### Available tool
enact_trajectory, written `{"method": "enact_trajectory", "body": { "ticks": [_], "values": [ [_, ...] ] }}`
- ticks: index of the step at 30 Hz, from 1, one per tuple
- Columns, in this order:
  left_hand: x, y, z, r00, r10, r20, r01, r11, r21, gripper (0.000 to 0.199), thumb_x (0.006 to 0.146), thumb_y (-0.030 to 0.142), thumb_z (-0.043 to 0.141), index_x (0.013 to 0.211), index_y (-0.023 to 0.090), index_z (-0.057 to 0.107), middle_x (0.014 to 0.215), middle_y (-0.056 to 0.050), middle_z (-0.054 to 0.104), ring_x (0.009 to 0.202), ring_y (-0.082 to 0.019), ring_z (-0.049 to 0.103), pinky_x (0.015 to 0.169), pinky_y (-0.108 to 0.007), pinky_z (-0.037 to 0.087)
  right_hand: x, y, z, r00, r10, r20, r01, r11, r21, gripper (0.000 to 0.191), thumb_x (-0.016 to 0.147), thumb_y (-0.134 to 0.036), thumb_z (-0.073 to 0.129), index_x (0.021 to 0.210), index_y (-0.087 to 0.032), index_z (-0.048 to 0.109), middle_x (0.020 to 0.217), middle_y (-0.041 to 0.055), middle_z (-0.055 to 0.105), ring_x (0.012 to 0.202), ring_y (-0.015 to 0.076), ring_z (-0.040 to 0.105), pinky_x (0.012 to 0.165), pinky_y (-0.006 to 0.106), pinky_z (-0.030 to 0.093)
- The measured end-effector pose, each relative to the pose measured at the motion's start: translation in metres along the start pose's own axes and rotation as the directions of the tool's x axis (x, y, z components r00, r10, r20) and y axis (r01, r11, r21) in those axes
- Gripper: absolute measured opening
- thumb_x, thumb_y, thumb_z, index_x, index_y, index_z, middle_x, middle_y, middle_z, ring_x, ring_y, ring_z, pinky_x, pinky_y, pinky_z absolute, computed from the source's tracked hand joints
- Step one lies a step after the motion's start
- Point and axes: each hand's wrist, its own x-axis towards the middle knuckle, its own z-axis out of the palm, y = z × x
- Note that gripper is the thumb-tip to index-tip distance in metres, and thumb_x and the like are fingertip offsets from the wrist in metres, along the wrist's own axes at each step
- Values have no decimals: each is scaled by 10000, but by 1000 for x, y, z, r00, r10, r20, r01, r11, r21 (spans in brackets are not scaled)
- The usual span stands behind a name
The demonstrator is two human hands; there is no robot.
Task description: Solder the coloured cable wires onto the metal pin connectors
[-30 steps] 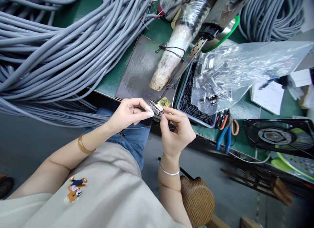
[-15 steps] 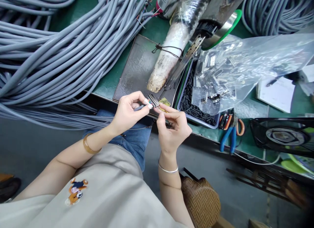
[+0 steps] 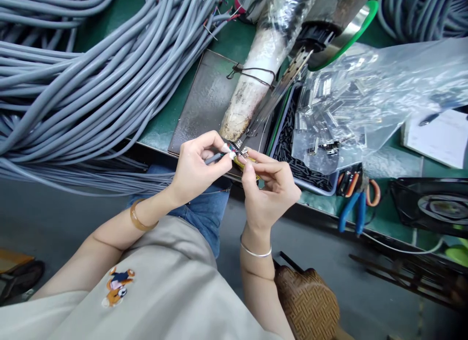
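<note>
My left hand point(image 3: 201, 159) pinches the end of a grey cable point(image 3: 213, 158) close behind its thin coloured wires. At its fingertips is a small multi-pin connector point(image 3: 239, 146), partly covered by the fingers. My right hand point(image 3: 268, 184) is closed at the connector's other side, thumb against fingers; what lies between them is too small to tell. A slim metal rod like a soldering iron point(image 3: 263, 108) slants down from a bracket, its lower end at the connector. Something yellow point(image 3: 240, 163) shows beneath the right fingertips.
Grey cable bundles point(image 3: 91, 86) cover the left. A plastic-wrapped tube point(image 3: 248, 82) hangs over a dark plate point(image 3: 199, 99). At right are a tray of black pieces point(image 3: 331, 186), a bag of metal parts point(image 3: 329, 111), pliers point(image 3: 354, 206) and a fan point(image 3: 435, 201). A woven stool point(image 3: 310, 301) stands below.
Both hands have brought the connector slightly right, to the rod's lower end. The right hand has shifted right and a little down. The view has shifted slightly.
</note>
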Motion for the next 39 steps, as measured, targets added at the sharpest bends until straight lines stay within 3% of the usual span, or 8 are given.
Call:
{"method": "enact_trajectory", "body": {
  "ticks": [7, 17, 22, 33, 39],
  "values": [
    [-1, 5, 1, 1000, 3, -19, -3, 1000, 19, 152, 753, 190, 720, 715, 179, 573, 673, 8, 562, 633, -95, 540, 510, -190, 354, 5, -4, 0, 999, -42, 11, 42, 998, -45, 28, 911, -196, 717, 901, -213, 697, 1032, 45, 809, 903, 180, 796, 733, 293, 666],
    [1, 6, -1, 999, -32, 6, 32, 999, 14, 162, 740, 169, 721, 708, 179, 563, 665, 15, 547, 573, -74, 476, 506, -205, 332, 12, -7, 0, 975, -220, 30, 221, 959, -178, 76, 919, -165, 702, 909, -238, 722, 947, 17, 804, 893, 187, 790, 799, 323, 660],
    [1, 6, -3, 998, -56, 35, 55, 998, 34, 157, 724, 193, 716, 700, 177, 562, 644, 23, 537, 548, -66, 442, 495, -203, 309, 8, -2, -1, 986, -159, 55, 166, 967, -193, 43, 925, -212, 706, 890, -225, 686, 977, 26, 810, 844, 171, 792, 696, 276, 651],
    [0, 11, -4, 1000, -13, 6, 13, 994, 110, 139, 778, 177, 710, 723, 177, 582, 628, 31, 533, 501, -51, 372, 477, -223, 240, 14, -3, 2, 973, -230, 24, 230, 953, -196, 44, 911, -195, 733, 895, -234, 721, 935, 10, 806, 852, 174, 790, 734, 288, 641],
    [0, 8, -5, 999, -21, 35, 18, 995, 100, 121, 765, 182, 707, 720, 166, 596, 653, 18, 563, 541, -63, 434, 495, -211, 302, 9, 2, -1, 965, -252, 71, 261, 947, -189, 55, 920, -184, 717, 942, -235, 714, 989, 16, 810, 878, 168, 792, 753, 274, 637]
  ]
}}
